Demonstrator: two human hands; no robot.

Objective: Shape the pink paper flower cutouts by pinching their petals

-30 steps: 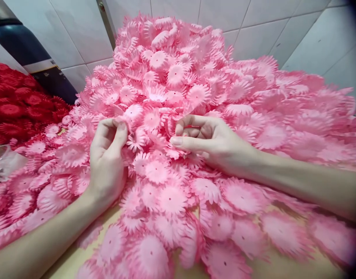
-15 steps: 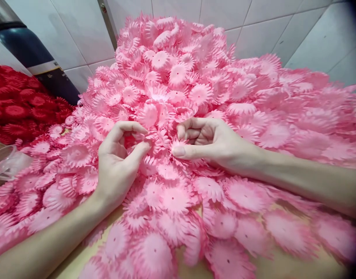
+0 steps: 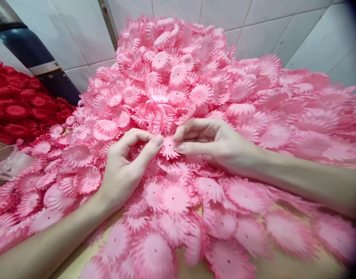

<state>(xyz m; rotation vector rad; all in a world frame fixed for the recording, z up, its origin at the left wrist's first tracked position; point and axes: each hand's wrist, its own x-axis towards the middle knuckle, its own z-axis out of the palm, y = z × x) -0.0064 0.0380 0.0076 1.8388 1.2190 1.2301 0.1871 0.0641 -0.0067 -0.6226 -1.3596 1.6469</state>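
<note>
A small pink fringed flower disc (image 3: 169, 146) with a dark centre hole is pinched at its edges between both hands. My left hand (image 3: 131, 162) grips its left edge between thumb and index finger. From the other side my right hand (image 3: 212, 144) holds its right edge with thumb and curled index finger. Behind, beneath and around the hands spreads a large heap of similar pink flower discs (image 3: 179, 73), many with a centre hole. Larger discs (image 3: 155, 252) lie nearer the front.
Red flower pieces (image 3: 16, 110) are piled at the far left. A dark blue bottle (image 3: 29, 50) leans behind them, with a clear plastic cup (image 3: 6, 164) below. A tiled wall (image 3: 270, 31) rises at the back. Yellowish tabletop (image 3: 270, 259) shows at the front.
My left hand has moved right and closed on the small disc's left edge. The disc now shows flat between both hands; my right hand has barely moved.
</note>
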